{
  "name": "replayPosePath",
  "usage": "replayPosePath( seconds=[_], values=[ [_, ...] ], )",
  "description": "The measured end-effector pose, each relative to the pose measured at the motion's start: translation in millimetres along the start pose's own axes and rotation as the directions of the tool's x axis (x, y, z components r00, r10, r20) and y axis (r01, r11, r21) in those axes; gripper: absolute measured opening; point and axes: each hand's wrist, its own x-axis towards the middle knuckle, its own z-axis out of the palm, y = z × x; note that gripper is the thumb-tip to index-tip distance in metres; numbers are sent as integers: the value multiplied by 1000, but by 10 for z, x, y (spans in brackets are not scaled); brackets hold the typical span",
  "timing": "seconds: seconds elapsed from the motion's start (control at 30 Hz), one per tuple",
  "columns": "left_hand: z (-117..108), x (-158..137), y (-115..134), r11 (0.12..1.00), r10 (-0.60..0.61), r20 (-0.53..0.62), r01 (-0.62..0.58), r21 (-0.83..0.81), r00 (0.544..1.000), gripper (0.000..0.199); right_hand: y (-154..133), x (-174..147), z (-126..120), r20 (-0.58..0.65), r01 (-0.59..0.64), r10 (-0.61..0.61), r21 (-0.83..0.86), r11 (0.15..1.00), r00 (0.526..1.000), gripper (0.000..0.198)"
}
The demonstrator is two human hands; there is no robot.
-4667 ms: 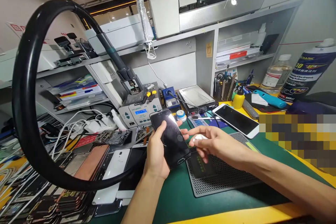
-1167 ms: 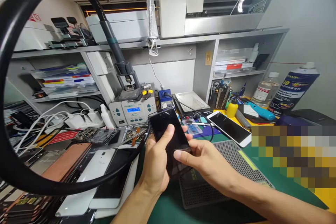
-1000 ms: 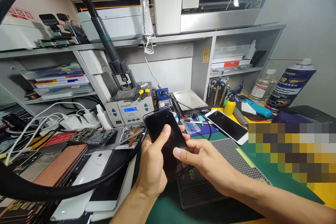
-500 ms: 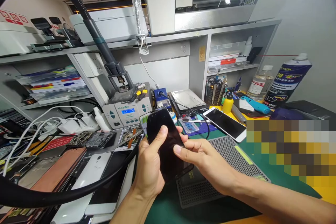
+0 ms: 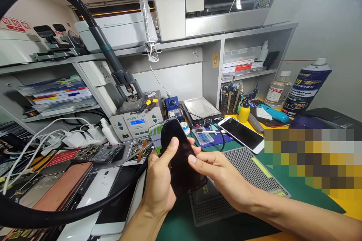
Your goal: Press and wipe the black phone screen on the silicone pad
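Observation:
A black smartphone (image 5: 181, 158) is tilted between my two hands above the bench, its dark glossy face towards me. My left hand (image 5: 161, 177) wraps its left side, thumb lying on the screen. My right hand (image 5: 223, 173) grips the right edge with the thumb on the front; its other fingers are partly hidden behind. A clear piece with green and dark print (image 5: 155, 135), perhaps a case or film, sticks out behind the phone's upper left edge. Below the phone, a dark flat item with yellowish print (image 5: 207, 192) lies on a grey perforated mat (image 5: 240, 158).
A white phone (image 5: 241, 133) lies behind the mat. Several phones and parts, including a copper-coloured one (image 5: 65, 186), crowd the left. A thick black hose (image 5: 93, 205) loops across the left side. A hot-air station (image 5: 138, 122) and spray can (image 5: 307, 90) stand behind.
More of the clear printed piece shows at the phone's upper left, and the phone has shifted slightly against it. Both hands keep their hold. The camera view has moved a little.

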Motion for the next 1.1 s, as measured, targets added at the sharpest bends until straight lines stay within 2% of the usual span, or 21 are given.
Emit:
replayPosePath(
  seconds=[0.33,0.43,0.53,0.63,0.77,0.93,1.1],
  values=[
    [23,-2,22,1000,5,-16,-5,11,1000,26,41,-1,4,14,29,-29,44,999,999,62],
    [38,-7,36,999,28,-12,-28,28,1000,26,60,-7,-22,61,34,-35,25,999,998,56],
    [42,-7,36,998,55,-24,-54,42,998,27,42,-16,-26,123,4,-6,18,1000,992,45],
    [42,-7,19,998,59,-28,-58,38,998,28,28,-14,-13,75,-30,25,71,997,997,40],
    [36,-10,-9,997,70,-18,-69,43,997,29,37,6,-6,39,-80,75,124,989,996,39],
    [17,1,-28,992,95,-35,-92,81,995,30,42,18,-23,35,-62,58,117,991,998,39],
    [8,12,-19,996,68,-41,-65,59,997,35,35,1,-28,55,-167,162,106,980,985,46]
  ],
)
